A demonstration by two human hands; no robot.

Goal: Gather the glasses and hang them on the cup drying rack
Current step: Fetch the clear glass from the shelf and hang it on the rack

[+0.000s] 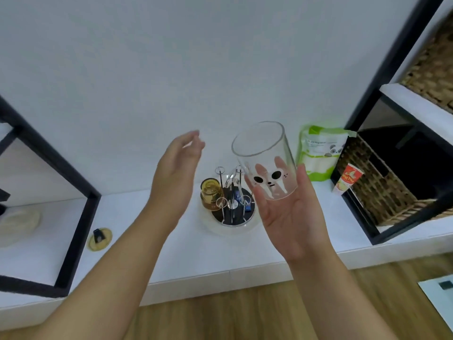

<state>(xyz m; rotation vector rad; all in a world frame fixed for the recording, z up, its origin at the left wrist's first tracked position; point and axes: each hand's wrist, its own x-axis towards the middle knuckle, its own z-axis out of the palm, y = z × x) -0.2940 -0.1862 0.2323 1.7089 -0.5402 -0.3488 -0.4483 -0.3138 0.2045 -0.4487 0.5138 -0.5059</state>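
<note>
My right hand (291, 214) holds a clear glass (263, 155) printed with a cartoon animal face, mouth tilted up and away, above and to the right of the cup drying rack (231, 209). The rack has thin metal prongs with ring tips on a round black and clear base. An amber glass (211, 193) hangs upside down on the rack's left side. My left hand (176, 173) is raised to the left of the rack, fingers apart, holding nothing.
The rack stands on a white shelf (196, 261) against a white wall. A green and white pouch (318, 153), a small red tube (348, 179) and wicker baskets (382, 192) are at right. A yellow coaster (100, 239) and black frame (73, 217) are at left.
</note>
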